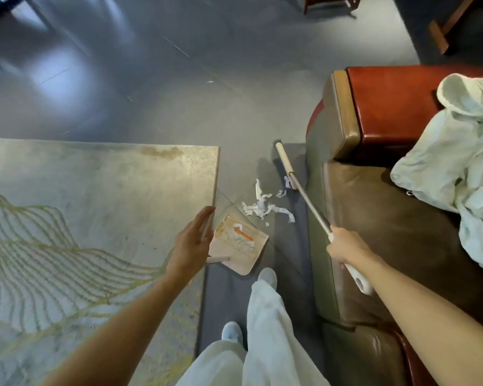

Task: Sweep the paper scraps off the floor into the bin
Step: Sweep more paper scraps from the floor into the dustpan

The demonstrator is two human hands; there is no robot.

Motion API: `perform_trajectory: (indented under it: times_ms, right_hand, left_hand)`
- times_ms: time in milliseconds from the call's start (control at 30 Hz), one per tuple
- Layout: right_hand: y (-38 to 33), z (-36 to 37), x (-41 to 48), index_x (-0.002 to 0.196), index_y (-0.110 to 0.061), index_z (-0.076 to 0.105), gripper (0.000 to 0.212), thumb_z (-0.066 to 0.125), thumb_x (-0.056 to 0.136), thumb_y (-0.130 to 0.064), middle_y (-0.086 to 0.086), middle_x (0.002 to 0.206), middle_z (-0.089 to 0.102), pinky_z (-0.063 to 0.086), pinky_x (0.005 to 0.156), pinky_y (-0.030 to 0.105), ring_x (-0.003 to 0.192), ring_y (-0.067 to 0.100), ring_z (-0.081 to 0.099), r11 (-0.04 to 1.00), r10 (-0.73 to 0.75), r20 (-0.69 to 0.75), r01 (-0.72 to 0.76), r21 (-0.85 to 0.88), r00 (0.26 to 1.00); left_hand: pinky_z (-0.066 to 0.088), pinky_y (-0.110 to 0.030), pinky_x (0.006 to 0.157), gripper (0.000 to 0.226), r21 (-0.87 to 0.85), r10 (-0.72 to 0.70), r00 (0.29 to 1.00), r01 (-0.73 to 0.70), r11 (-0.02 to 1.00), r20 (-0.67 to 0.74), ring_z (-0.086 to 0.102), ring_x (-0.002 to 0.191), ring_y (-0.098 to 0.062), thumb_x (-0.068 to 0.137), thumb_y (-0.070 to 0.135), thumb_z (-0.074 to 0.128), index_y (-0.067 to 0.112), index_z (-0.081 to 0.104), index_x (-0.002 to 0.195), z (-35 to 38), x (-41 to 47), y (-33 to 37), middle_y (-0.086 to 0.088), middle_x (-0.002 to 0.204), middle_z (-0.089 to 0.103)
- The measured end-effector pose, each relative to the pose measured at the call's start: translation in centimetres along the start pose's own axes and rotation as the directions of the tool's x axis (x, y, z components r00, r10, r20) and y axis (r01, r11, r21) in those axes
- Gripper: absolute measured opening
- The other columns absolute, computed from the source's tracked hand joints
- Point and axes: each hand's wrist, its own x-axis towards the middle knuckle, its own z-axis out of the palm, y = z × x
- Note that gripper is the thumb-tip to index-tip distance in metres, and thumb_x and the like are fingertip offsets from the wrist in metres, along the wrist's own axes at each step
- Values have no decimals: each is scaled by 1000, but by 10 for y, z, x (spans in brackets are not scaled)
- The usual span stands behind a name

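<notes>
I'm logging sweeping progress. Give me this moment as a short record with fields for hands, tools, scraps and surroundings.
left hand: holds the dustpan by its upright handle
right hand: grips the broom shaft
dustpan: beside the rug edge, some paper already in it
loose scraps: on the floor between the broom head and the dustpan
bin: not in view
surroundings: rug on the left; sofa on the right with a pale cloth on it
</notes>
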Motion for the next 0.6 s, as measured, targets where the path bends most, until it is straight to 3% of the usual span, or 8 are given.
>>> perform_trajectory:
  times_ms: [100, 167, 233, 333, 433, 500, 600]
  right_hand:
    - [-11, -24, 44, 142, -9, 38, 51, 42, 92, -3, 19, 113, 59, 55, 64, 37, 83, 32, 65, 999, 18, 3, -18, -47, 1000]
    - [-15, -33, 68, 139, -8, 39, 48, 41, 91, -2, 17, 98, 57, 52, 51, 33, 71, 30, 62, 998, 34, 55, -31, -55, 998]
    - [-15, -38, 87, 137, -5, 36, 49, 38, 89, 1, 16, 76, 52, 41, 40, 25, 49, 23, 51, 995, 78, 168, -88, 50, 983]
    - [-8, -45, 100, 135, -3, 36, 51, 36, 85, 6, 12, 58, 45, 34, 39, 23, 39, 20, 38, 978, 159, 242, -187, 97, 957]
    - [-3, -45, 99, 143, -12, 33, 54, 40, 90, -4, 18, 91, 59, 44, 38, 25, 48, 20, 52, 990, 140, 216, -143, 0, 966]
    - [-8, -46, 100, 151, -16, 24, 62, 41, 92, -3, 18, 113, 59, 46, 39, 24, 56, 19, 57, 990, 116, 210, -96, -104, 971]
    - [-25, -49, 97, 152, -16, 19, 69, 42, 90, 4, 17, 119, 57, 46, 38, 24, 56, 18, 57, 973, 114, 231, -62, -223, 966]
  left_hand:
    - [36, -17, 94, 50, 22, -12, 1000, 13, 1000, -14, 49, 117, -7, 91, 0, 56, 20, 49, 136, -2, 35, 7, 12, 125, 52]
    - [37, -20, 96, 50, 66, -5, 1000, 4, 998, 17, 51, 118, -11, 90, -1, 57, 19, 50, 135, -5, 54, 9, 9, 127, 54]
    - [36, -21, 99, 50, 111, 8, 999, -12, 994, 37, 52, 121, -15, 90, 0, 58, 19, 50, 135, -6, 71, 7, 2, 131, 56]
    - [36, -22, 102, 50, 123, -5, 1000, 1, 992, 29, 50, 123, -15, 91, 2, 58, 21, 49, 136, -7, 90, 9, 0, 134, 55]
    - [37, -31, 104, 50, 112, -29, 999, 27, 993, 21, 48, 124, -17, 91, 2, 57, 19, 48, 137, -10, 99, 11, -2, 136, 54]
    - [36, -27, 103, 50, 79, -41, 999, 40, 996, 0, 47, 123, -15, 91, 0, 57, 18, 48, 137, -14, 105, 13, 3, 134, 52]
    - [33, -21, 102, 51, 32, -51, 999, 51, 998, -5, 45, 122, -8, 92, -1, 55, 19, 48, 137, -12, 119, 18, 13, 130, 47]
